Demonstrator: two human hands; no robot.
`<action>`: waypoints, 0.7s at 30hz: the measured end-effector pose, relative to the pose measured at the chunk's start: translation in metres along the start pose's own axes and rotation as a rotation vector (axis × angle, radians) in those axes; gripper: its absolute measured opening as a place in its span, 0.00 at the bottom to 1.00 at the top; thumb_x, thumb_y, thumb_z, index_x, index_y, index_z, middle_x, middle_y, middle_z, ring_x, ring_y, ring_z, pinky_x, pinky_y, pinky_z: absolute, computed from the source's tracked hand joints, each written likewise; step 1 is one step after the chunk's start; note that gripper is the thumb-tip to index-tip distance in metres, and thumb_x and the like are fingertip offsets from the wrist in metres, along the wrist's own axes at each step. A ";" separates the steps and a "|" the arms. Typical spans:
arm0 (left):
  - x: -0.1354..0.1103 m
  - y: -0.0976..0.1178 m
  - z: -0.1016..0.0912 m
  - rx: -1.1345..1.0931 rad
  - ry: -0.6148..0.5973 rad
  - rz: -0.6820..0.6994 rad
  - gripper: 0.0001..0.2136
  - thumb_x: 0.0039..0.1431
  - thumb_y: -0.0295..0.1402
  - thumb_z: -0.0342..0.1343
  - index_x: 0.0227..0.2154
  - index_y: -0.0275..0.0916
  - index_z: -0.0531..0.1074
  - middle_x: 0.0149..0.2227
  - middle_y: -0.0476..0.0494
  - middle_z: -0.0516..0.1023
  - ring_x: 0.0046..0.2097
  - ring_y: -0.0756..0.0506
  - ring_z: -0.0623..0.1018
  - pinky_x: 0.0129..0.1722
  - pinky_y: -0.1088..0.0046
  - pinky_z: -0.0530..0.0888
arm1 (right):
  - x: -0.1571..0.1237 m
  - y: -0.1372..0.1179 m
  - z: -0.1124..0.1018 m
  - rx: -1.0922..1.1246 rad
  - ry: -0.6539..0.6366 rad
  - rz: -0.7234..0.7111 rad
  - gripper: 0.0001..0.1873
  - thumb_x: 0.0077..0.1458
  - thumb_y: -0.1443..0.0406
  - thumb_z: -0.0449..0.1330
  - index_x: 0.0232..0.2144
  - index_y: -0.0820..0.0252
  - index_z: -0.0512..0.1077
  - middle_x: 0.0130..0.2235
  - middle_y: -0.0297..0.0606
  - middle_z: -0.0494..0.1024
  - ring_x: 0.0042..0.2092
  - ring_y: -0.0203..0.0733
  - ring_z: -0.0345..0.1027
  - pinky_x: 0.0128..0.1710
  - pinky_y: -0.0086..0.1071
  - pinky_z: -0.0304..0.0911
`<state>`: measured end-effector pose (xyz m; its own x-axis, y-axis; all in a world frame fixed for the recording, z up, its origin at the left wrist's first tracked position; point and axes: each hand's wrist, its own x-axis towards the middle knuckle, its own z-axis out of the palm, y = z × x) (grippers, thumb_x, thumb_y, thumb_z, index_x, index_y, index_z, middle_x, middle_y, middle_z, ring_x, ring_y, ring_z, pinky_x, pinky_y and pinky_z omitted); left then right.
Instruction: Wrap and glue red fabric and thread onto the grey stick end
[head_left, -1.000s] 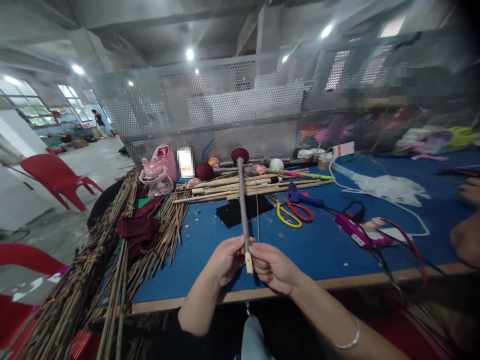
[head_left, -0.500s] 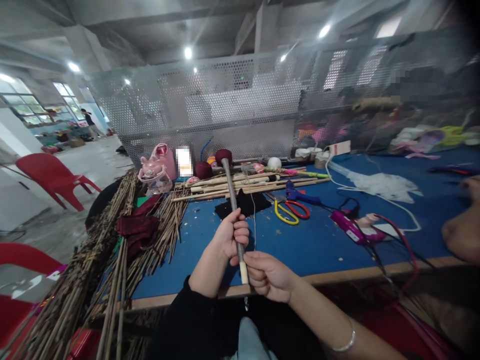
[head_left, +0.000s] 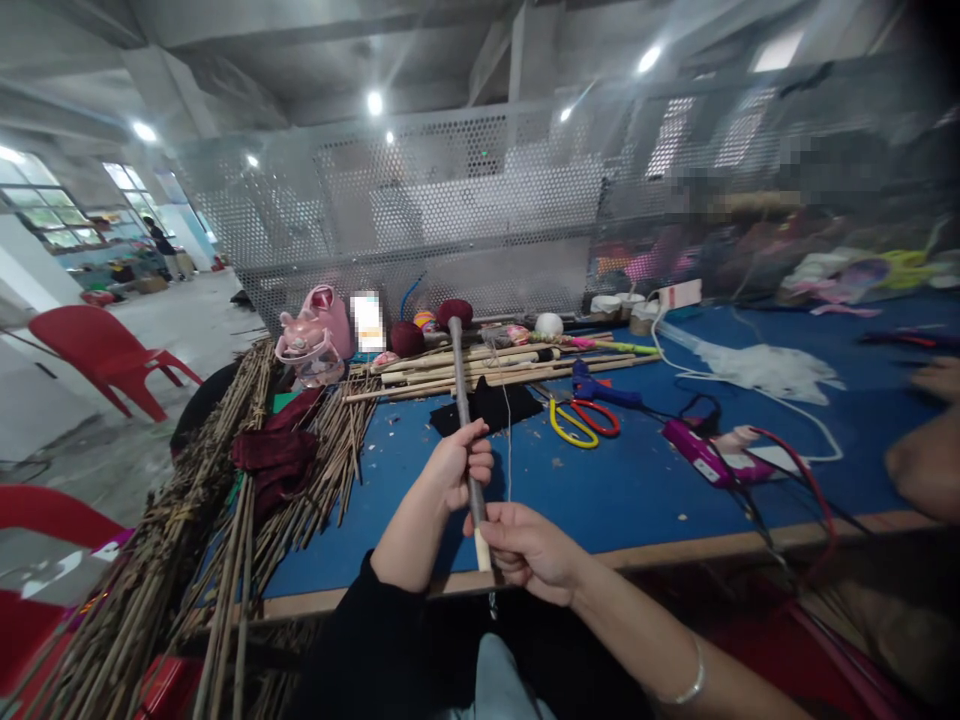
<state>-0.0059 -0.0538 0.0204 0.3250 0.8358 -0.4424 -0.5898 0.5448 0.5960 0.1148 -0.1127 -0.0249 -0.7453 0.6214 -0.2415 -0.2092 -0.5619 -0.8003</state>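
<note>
A long slim stick, wrapped in grey with bare pale wood at its near end, slants away from me over the table edge. My left hand is closed around its lower half. Close by, my right hand pinches the stick where the grey covering meets the pale wood. A thin grey thread runs from the sticks at the back down toward my right hand; its end is hidden by the fingers. Beyond the stick's far end sits a dark red yarn ball. Black cloth lies under the stick.
Yellow-and-red-handled scissors, a blue glue gun and a purple power strip lie to the right on the blue table. Bundles of thin twigs crowd the left. Another person's arm rests at the far right.
Both hands and the near end of the stick have shifted slightly left, while the stick's far end has swung a little right. Both grips stay closed.
</note>
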 end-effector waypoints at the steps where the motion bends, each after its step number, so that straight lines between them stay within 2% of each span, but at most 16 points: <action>1: 0.000 -0.002 0.000 0.009 0.015 0.019 0.06 0.57 0.33 0.50 0.28 0.36 0.61 0.19 0.57 0.56 0.15 0.59 0.56 0.11 0.88 0.51 | 0.000 0.001 0.001 -0.003 0.033 -0.005 0.16 0.45 0.58 0.63 0.31 0.63 0.63 0.13 0.18 0.47 0.16 0.24 0.31 0.14 0.23 0.28; 4: 0.000 -0.007 -0.001 0.036 0.076 0.087 0.07 0.53 0.32 0.54 0.28 0.37 0.60 0.22 0.54 0.62 0.16 0.58 0.61 0.12 0.87 0.54 | 0.002 0.001 0.007 -0.031 0.126 -0.007 0.18 0.43 0.58 0.64 0.27 0.60 0.59 0.14 0.18 0.47 0.16 0.24 0.31 0.14 0.23 0.28; 6: 0.001 -0.008 -0.001 0.045 0.098 0.108 0.08 0.52 0.31 0.55 0.28 0.38 0.59 0.20 0.56 0.60 0.15 0.59 0.57 0.11 0.87 0.50 | 0.002 0.001 0.010 -0.050 0.150 -0.020 0.19 0.43 0.57 0.64 0.26 0.59 0.57 0.14 0.18 0.47 0.16 0.24 0.30 0.14 0.23 0.28; 10: 0.002 -0.006 0.000 0.031 0.063 0.058 0.05 0.56 0.31 0.50 0.28 0.37 0.60 0.17 0.60 0.49 0.13 0.60 0.50 0.10 0.88 0.45 | 0.001 -0.002 0.008 0.006 0.042 0.012 0.16 0.48 0.56 0.61 0.30 0.61 0.61 0.14 0.18 0.47 0.16 0.24 0.30 0.14 0.22 0.28; 13: 0.001 -0.004 0.000 0.016 0.030 0.035 0.06 0.58 0.31 0.47 0.27 0.36 0.60 0.17 0.60 0.49 0.14 0.60 0.50 0.11 0.89 0.47 | 0.001 -0.001 0.003 0.076 -0.012 0.014 0.15 0.48 0.59 0.61 0.32 0.64 0.64 0.14 0.18 0.47 0.16 0.24 0.30 0.14 0.22 0.28; 18: 0.002 -0.006 -0.001 0.043 0.072 0.093 0.05 0.54 0.29 0.52 0.29 0.36 0.61 0.21 0.55 0.60 0.15 0.60 0.57 0.11 0.88 0.50 | 0.005 0.002 0.006 0.065 0.113 0.015 0.17 0.43 0.59 0.64 0.26 0.60 0.58 0.13 0.17 0.47 0.16 0.23 0.30 0.14 0.22 0.27; 21: 0.002 -0.005 0.000 0.049 0.082 0.107 0.04 0.55 0.30 0.52 0.29 0.37 0.61 0.19 0.58 0.55 0.14 0.61 0.52 0.11 0.88 0.46 | 0.006 -0.001 0.012 0.030 0.133 0.052 0.20 0.42 0.57 0.64 0.26 0.58 0.56 0.13 0.17 0.47 0.16 0.23 0.30 0.15 0.22 0.27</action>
<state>-0.0023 -0.0549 0.0169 0.1997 0.8823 -0.4263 -0.5801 0.4571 0.6742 0.1033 -0.1150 -0.0191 -0.6652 0.6572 -0.3543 -0.1931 -0.6098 -0.7686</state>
